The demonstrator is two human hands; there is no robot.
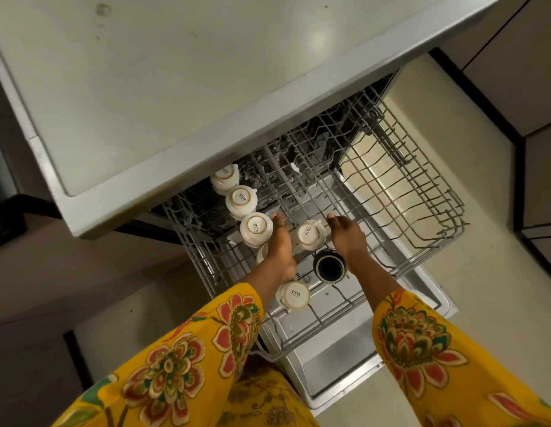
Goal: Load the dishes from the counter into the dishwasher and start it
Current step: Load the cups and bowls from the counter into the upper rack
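Cup (310, 235) inverted, base up, between left hand (279, 246), right hand (348, 235)

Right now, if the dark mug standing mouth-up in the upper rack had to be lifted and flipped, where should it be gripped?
Probably by its rim, from above: the dark mug stands mouth-up, open to the camera, with rack wires hemming its sides. The right hand is just beside it.

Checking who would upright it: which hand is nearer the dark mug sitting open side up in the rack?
Right. The right hand is just beside the dark mug; the left hand lies farther off, across the rack.
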